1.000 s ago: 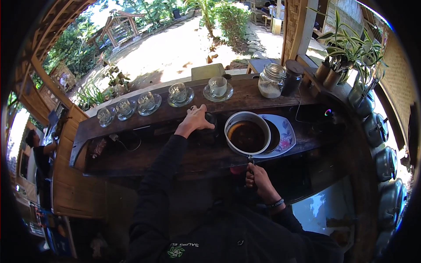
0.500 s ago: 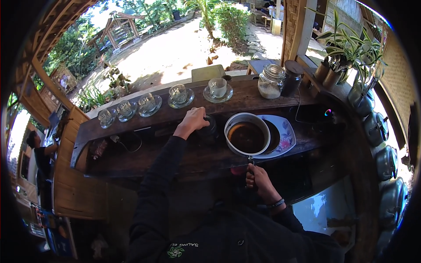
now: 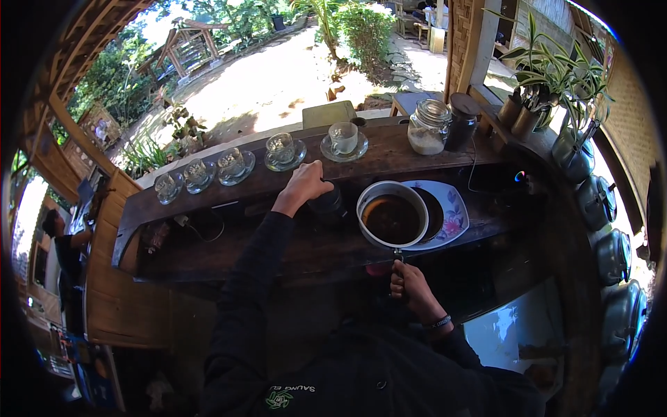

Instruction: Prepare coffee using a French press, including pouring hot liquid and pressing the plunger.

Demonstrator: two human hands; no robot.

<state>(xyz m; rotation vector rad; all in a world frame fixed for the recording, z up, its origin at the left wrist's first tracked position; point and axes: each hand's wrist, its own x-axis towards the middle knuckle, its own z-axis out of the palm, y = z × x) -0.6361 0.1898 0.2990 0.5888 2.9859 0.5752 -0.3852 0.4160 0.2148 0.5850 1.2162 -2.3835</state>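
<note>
**While the right hand steadies the pot, the left reaches a dark container**

The right hand (image 3: 411,286) is wrapped around the handle of the pot (image 3: 394,189), which holds dark liquid and stands on the near, lower level of the wooden counter (image 3: 243,254), partly overlapping a flowered plate (image 3: 455,208) to its right. The left hand (image 3: 303,186) is at the top left of the dark container (image 3: 329,206), just left of the pot. The thumb lies toward its top; the far fingers are hidden, so I cannot tell whether they close around it.

To handle this well, hold the pot's handle level and quiet so the liquid stays off the rim, and bring the left fingers fully around the container before putting any weight on it.

The gap between container and pot is narrow. Dark wood runs left toward a white cable (image 3: 208,236), probably the easier way out. On the far side, the raised ledge (image 3: 392,142) bears a glass cup (image 3: 281,148) on a saucer (image 3: 299,159), close beyond the left knuckles; stay low there.
</note>
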